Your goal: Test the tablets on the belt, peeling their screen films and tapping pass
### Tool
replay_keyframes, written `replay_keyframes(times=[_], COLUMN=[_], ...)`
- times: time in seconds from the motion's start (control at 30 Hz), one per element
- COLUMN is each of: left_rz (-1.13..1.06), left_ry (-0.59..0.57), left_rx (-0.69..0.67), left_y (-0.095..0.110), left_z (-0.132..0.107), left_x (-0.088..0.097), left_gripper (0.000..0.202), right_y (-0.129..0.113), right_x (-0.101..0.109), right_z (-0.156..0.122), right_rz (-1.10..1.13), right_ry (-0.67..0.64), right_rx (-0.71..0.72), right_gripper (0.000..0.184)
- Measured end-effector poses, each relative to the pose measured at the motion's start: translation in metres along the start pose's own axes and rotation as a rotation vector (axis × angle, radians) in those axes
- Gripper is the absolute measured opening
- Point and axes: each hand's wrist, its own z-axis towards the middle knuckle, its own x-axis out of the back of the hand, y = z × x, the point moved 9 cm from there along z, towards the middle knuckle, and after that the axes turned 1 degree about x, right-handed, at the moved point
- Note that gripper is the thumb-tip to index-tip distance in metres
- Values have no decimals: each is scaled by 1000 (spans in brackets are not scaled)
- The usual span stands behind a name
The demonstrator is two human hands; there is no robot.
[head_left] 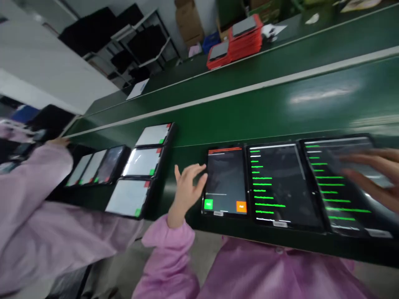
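Three dark tablets lie in a row on the green bench in front of me. My left hand (pixel 187 189) has its fingers apart at the left edge of the left tablet (pixel 227 176), which shows a green and an orange button. In the middle tablet (pixel 285 182), green lines of text run down a black screen. Over the right tablet (pixel 343 187), with similar green lines, my right hand (pixel 374 170) is stretched out and smeared by motion. Whether it touches the glass I cannot tell. Neither hand holds anything.
Left of my hand lie several tablets with white screens (pixel 127 197), and another group (pixel 96 166) beyond. A person in a pink sleeve (pixel 34 170) stands at the left. Red-cased tablets (pixel 245 41) are stacked on the far bench (pixel 296 54), behind a pale rail.
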Motion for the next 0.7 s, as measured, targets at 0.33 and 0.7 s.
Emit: replay_keyframes(times=[0.33, 0.7], left_rz=[-53, -359], left_ry=[-360, -557], left_rx=[-120, -421], left_y=[68, 159], left_z=[76, 70], left_x=[-34, -70], left_gripper=[25, 19], right_y=[-12, -8], right_x=[-14, -12], right_z=[39, 44], right_rz=[38, -25], right_ry=[-19, 45], right_rx=[154, 235], right_gripper=[66, 43])
